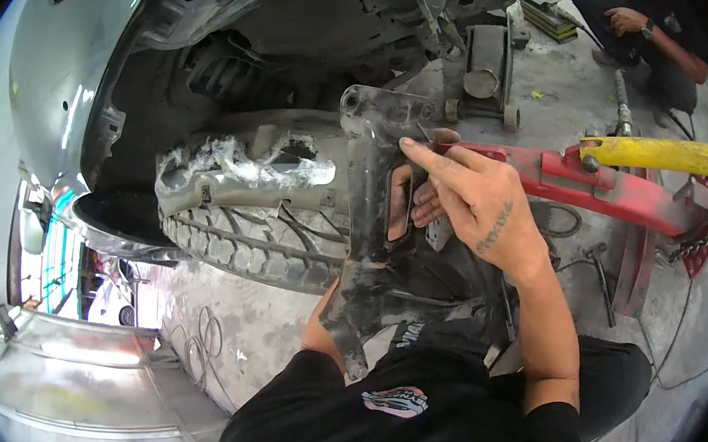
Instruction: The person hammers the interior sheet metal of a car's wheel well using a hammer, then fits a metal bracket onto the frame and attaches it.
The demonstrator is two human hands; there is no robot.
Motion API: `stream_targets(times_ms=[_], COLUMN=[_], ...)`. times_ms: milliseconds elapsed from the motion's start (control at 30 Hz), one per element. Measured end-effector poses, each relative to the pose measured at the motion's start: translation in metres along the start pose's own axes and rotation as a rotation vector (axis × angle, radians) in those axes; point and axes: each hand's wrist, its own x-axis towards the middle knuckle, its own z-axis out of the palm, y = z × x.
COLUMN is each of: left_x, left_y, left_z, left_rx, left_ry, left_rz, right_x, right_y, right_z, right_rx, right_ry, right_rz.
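A dusty black bracket-like car part (372, 163) stands in front of me, with a rectangular opening and a ragged lower end. My right hand (488, 204) is over its right side, one finger stretched out and its tip touching the face near the top; the other fingers bend beside the opening. Behind the part is my left hand (398, 204), mostly hidden; some of it shows through the opening, and it seems to hold the part from the back. Left of the part, a grey metal panel (248, 172) with a jagged hole and white patches lies along a treaded tyre (257, 250).
A car body (68, 91) with an exposed wheel well fills the upper left. To the right extends a red jack (621, 196) with a yellow handle (667, 156) and chain. Beyond is a grey wheeled jack (485, 84). Another person's hand (624, 22) shows upper right; cables cross the floor.
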Motion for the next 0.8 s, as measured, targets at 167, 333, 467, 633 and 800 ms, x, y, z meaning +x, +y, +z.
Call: stream_targets(times_ms=[167, 333, 467, 633, 800], left_x=[-0.007, 0.0, 0.0, 0.003, 0.012], left_y=[-0.001, -0.009, -0.011, -0.013, -0.012], left_z=[0.0, 0.002, 0.007, 0.0, -0.018], left_rx=[-0.004, -0.017, -0.015, -0.117, -0.369], left_ry=[-0.009, -0.032, -0.049, -0.139, -0.336], left_rz=[-0.007, -0.024, -0.022, -0.079, -0.251], right_x=[0.002, -0.002, 0.0, -0.001, 0.002], right_y=[0.0, 0.003, -0.002, 0.007, 0.01], right_z=[-0.003, 0.0, -0.001, -0.001, -0.001], right_rx=[-0.102, -0.22, -0.473, -0.397, -0.348], right_ry=[0.088, 0.065, 0.029, 0.043, 0.075], right_rz=[-0.064, -0.083, -0.197, -0.179, -0.149])
